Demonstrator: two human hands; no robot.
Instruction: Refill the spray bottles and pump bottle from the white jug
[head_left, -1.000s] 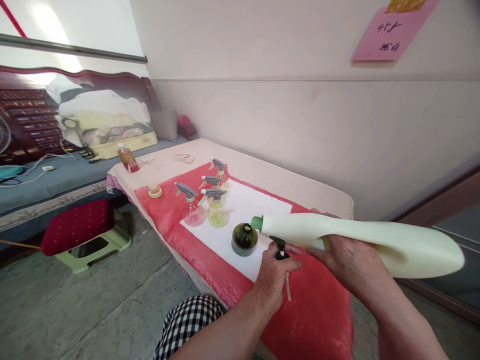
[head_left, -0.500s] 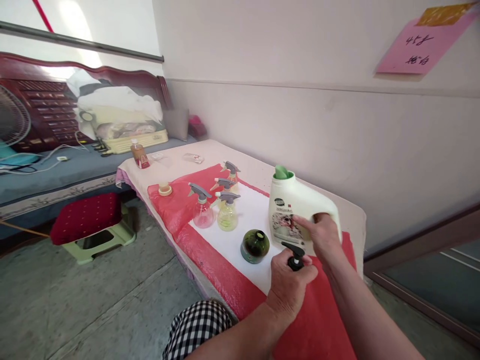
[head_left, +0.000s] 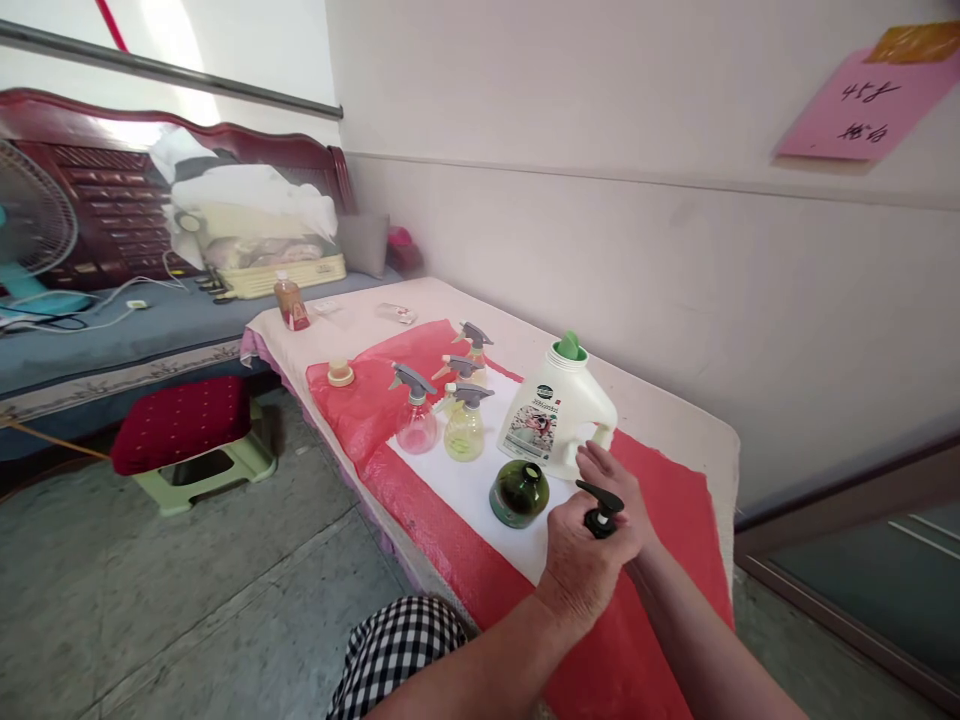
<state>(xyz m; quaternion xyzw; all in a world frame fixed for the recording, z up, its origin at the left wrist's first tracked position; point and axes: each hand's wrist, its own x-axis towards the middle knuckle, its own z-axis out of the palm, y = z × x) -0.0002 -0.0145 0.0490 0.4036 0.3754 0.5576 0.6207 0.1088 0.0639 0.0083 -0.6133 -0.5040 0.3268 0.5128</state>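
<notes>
In the head view, the left hand (head_left: 581, 565) grips a black plastic pump head (head_left: 602, 512). The right hand (head_left: 619, 490) is open, fingers extended, near a cream-white plastic jug (head_left: 566, 400); whether it touches the pump is unclear. A squat, translucent dark-green bottle (head_left: 514, 497) stands upright on a flat white sheet (head_left: 472, 490), just beside the jug. As things lie, both containers are already open, the jug upright with its green spout (head_left: 570, 346) bare. Left undone: the pump is not yet on the bottle, whose fill level I cannot judge.
</notes>
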